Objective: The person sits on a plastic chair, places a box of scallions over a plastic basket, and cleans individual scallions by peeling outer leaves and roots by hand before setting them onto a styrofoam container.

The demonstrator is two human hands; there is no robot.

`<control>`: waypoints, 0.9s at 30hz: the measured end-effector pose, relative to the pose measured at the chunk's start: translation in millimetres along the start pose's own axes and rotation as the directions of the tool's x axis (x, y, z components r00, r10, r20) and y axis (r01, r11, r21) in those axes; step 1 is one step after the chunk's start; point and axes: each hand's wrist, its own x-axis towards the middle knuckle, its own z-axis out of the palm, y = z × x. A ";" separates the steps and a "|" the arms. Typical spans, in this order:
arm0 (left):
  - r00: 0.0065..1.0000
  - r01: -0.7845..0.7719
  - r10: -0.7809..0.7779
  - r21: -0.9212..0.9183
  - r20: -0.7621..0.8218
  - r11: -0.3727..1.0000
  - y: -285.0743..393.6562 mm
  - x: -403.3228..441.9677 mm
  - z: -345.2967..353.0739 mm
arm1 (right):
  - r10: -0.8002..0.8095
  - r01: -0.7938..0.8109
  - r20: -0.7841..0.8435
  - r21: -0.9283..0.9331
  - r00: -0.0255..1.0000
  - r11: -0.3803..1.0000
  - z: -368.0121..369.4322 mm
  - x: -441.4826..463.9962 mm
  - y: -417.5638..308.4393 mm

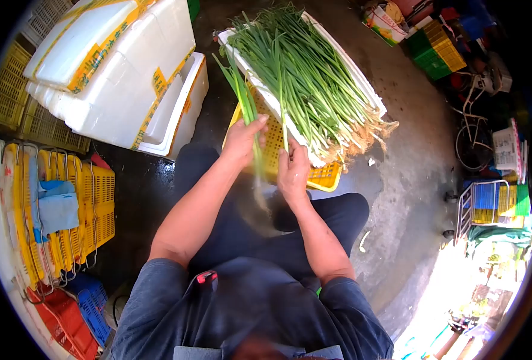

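My left hand [243, 143] is closed round a small bunch of spring onions [242, 90], green leaves pointing up and away from me. Their root ends hang below the hand over my lap, blurred by motion. My right hand [294, 170] pinches the lower part of a single spring onion stalk [284, 114], which reaches up alongside the pile. Just beyond both hands, a large heap of spring onions [305, 72] lies in a white foam box [362, 77], roots toward the near right. A yellow plastic crate [324, 179] is under this box.
White foam boxes [116, 78] with yellow tape are stacked at the left. Yellow crates [101, 204] with metal handles stand at the lower left, a blue crate [89, 306] below them. Far right are a green-and-yellow crate [437, 51] and a metal cart [485, 204]. The concrete floor [398, 198] looks wet.
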 end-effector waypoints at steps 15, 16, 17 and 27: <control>0.995 0.098 -0.097 0.183 -0.015 0.978 -9.5 4.7 -14.7 | 0.307 -0.579 0.504 0.573 0.807 0.580 17.7 10.0 12.5; 0.994 0.104 -0.108 0.191 0.011 0.976 -8.9 4.2 -12.5 | 0.339 -0.654 0.561 0.611 0.755 0.446 14.2 22.8 4.3; 0.994 0.110 -0.112 0.189 -0.001 0.976 -8.3 3.2 -9.6 | 0.399 -0.716 0.596 0.613 0.697 0.334 17.1 32.2 3.5; 0.992 0.122 -0.114 0.218 -0.047 0.968 -7.4 4.1 -14.5 | 0.308 -0.659 0.602 0.741 0.737 0.128 35.1 43.2 8.7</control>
